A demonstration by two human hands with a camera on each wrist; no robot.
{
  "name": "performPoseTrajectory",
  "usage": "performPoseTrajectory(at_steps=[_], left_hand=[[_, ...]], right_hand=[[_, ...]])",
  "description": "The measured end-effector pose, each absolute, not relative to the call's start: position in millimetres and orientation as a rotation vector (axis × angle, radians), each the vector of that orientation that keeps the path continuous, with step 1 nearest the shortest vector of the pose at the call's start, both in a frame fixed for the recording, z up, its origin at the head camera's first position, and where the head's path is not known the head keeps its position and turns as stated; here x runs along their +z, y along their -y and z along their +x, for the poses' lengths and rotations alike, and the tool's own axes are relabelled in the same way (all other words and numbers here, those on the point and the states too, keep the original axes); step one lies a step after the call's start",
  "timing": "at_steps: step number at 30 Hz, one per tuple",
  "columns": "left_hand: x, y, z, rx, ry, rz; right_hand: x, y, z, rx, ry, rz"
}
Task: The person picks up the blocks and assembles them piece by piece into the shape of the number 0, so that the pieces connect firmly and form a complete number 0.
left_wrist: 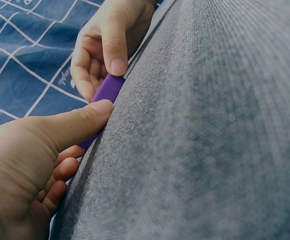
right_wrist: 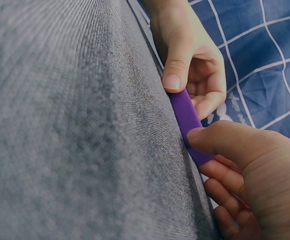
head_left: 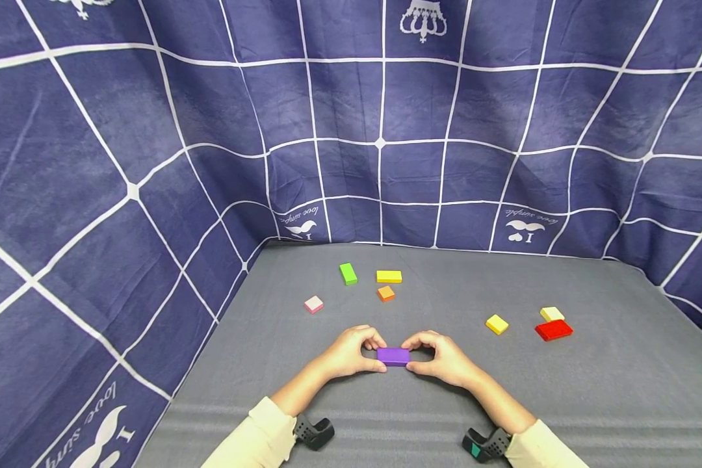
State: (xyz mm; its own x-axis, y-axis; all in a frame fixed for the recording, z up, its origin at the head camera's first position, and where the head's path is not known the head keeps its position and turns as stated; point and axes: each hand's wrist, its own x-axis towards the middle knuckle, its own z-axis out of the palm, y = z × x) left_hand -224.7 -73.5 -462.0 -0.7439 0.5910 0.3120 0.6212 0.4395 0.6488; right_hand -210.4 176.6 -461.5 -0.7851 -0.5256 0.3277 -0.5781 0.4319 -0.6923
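A flat purple rectangular block [head_left: 393, 356] lies lengthwise between both hands, low over the grey tabletop. My left hand [head_left: 352, 351] pinches its left end, thumb on the near side and fingers curled behind. At the other end my right hand [head_left: 442, 357] pinches it the same way. In the left wrist view the purple block [left_wrist: 108, 89] shows between the two thumbs. The right wrist view has the purple block [right_wrist: 186, 111] partly covered by the right thumb [right_wrist: 197, 137].
Beyond the hands lie a green block [head_left: 348, 273], a yellow block [head_left: 389, 276], an orange block [head_left: 386, 294] and a pink-and-white block [head_left: 313, 304]. Rightward are a small yellow block [head_left: 496, 324], a red block [head_left: 554, 330] and a pale yellow block [head_left: 552, 314]. A blue checked curtain [head_left: 351, 169] hangs behind.
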Motion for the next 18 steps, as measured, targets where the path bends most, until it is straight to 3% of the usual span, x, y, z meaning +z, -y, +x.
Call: performPoseTrajectory(at_steps=[18], left_hand=[[-458.7,76.3,-227.1,-1.223,2.627,-1.134]], right_hand=[[-466.6,-178.7,-212.1,1.309,2.577,1.015]])
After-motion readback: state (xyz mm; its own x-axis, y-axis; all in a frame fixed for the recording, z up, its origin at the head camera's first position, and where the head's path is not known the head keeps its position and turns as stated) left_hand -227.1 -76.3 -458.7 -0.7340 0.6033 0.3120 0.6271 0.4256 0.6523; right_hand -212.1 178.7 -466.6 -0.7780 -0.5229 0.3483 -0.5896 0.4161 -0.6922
